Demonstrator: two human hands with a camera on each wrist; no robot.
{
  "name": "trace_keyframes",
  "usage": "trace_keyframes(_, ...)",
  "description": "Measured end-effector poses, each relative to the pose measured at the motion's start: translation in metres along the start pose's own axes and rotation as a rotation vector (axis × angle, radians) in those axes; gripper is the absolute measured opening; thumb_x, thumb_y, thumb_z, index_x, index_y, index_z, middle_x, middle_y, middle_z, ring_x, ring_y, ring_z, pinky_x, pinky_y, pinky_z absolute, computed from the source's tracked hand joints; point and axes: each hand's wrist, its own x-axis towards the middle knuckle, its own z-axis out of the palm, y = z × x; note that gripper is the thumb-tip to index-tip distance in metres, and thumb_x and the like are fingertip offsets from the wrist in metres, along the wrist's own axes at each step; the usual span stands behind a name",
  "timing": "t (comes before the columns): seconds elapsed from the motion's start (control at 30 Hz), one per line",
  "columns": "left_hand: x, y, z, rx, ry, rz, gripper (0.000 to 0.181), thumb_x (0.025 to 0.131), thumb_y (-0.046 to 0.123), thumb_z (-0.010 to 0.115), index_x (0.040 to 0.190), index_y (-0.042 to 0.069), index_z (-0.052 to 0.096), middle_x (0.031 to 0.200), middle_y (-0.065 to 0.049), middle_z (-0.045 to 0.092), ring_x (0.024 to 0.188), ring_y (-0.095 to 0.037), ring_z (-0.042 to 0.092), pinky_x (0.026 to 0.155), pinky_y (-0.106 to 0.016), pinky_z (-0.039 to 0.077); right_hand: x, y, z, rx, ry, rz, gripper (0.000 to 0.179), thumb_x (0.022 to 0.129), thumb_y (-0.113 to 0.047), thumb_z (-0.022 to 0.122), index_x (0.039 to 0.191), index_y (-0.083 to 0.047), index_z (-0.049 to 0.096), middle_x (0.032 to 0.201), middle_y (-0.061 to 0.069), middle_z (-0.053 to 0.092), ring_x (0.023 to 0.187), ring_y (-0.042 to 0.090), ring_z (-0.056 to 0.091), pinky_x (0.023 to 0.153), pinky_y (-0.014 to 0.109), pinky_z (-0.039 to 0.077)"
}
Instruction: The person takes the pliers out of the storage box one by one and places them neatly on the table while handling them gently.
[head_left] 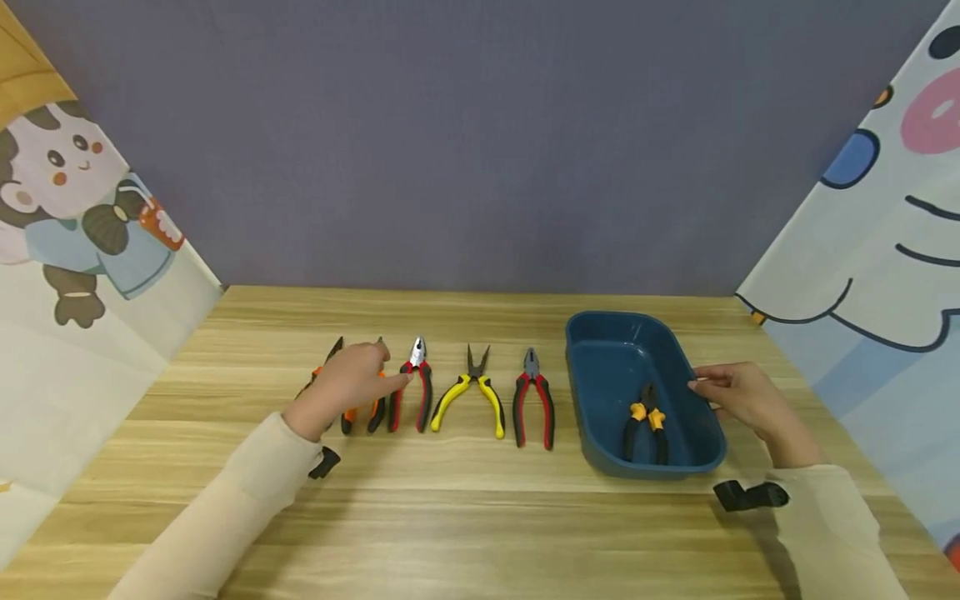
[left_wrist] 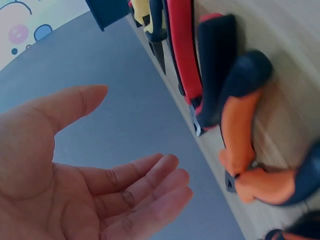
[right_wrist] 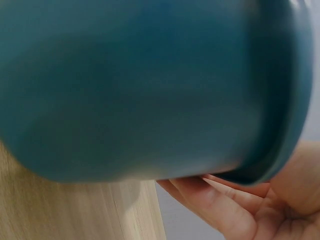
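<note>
My left hand (head_left: pixel 347 385) hovers over the left end of a row of pliers, thumb and fingers spread with nothing between them. Under and beside it lie orange-and-black pliers (left_wrist: pixel 239 127), partly hidden by the hand in the head view. Just right of it are red-and-black pliers (head_left: pixel 417 367). At the right, my right hand (head_left: pixel 742 398) holds the side of a dark blue plastic bin (head_left: pixel 611 346), its fingers against the outer wall below the rim in the right wrist view. Inside the bin lie pliers with yellow-orange and black handles (head_left: pixel 637 412).
Farther along the row are yellow-handled long-nose pliers (head_left: pixel 476 383) and another red-and-black pair (head_left: pixel 533 387), close to the bin's left wall. Another tool (head_left: pixel 335 347) pokes out left of my left hand. A grey panel (head_left: pixel 480 150) closes off the back of the wooden table (head_left: pixel 480 525).
</note>
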Motion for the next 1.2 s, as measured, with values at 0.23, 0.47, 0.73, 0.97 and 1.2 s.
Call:
trace_keyframes(0.23,0.007,0.017,0.004,-0.033,-0.002,0.026,0.052,0.09,0.039,0.06,0.115,-0.006,0.059,0.06,-0.003,0.054,0.047,-0.01,0.035,0.053,-0.03,0.039,0.0,0.001,0.001,0.01,-0.008,-0.002,0.052,0.098,-0.022,0.051,0.128,0.019,0.042,0.121,0.038,0.051,0.099,0.042,0.061,0.071,0.041,0.055)
trace_keyframes(0.47,0.014,0.034,0.007,-0.005,0.013,0.063,0.043,0.089,0.039,0.063,0.1,-0.002,0.062,0.065,-0.002,0.055,0.05,-0.012,0.04,0.06,-0.032,0.043,0.0,0.002,0.001,0.008,-0.009,0.001,0.053,0.098,-0.022,0.051,0.129,0.019,0.042,0.122,0.038,0.05,0.1,0.043,0.06,0.071,0.041,0.055)
trace_keyframes(0.73,0.016,0.051,0.009,-0.022,-0.01,0.064,0.052,0.088,0.04,0.063,0.117,-0.003,0.06,0.079,-0.009,0.066,0.049,-0.011,0.048,0.06,-0.033,0.048,0.001,0.001,0.0,0.01,-0.015,0.006,0.053,0.098,-0.022,0.051,0.129,0.019,0.041,0.122,0.038,0.05,0.099,0.041,0.061,0.071,0.041,0.055)
trace_keyframes(0.97,0.02,0.06,0.012,-0.004,-0.002,0.088,0.052,0.088,0.041,0.063,0.119,-0.001,0.06,0.091,-0.011,0.069,0.055,-0.013,0.055,0.066,-0.036,0.051,0.001,-0.001,0.0,0.018,-0.021,0.002,0.052,0.098,-0.021,0.05,0.129,0.019,0.041,0.122,0.038,0.051,0.097,0.04,0.062,0.072,0.041,0.055)
trace_keyframes(1.2,0.024,0.073,0.017,0.007,-0.007,0.123,0.052,0.089,0.042,0.063,0.118,-0.001,0.061,0.093,-0.011,0.068,0.051,-0.013,0.052,0.062,-0.034,0.049,0.002,0.001,0.0,0.016,-0.024,0.015,0.053,0.098,-0.022,0.05,0.131,0.019,0.04,0.123,0.038,0.05,0.1,0.042,0.061,0.073,0.042,0.054)
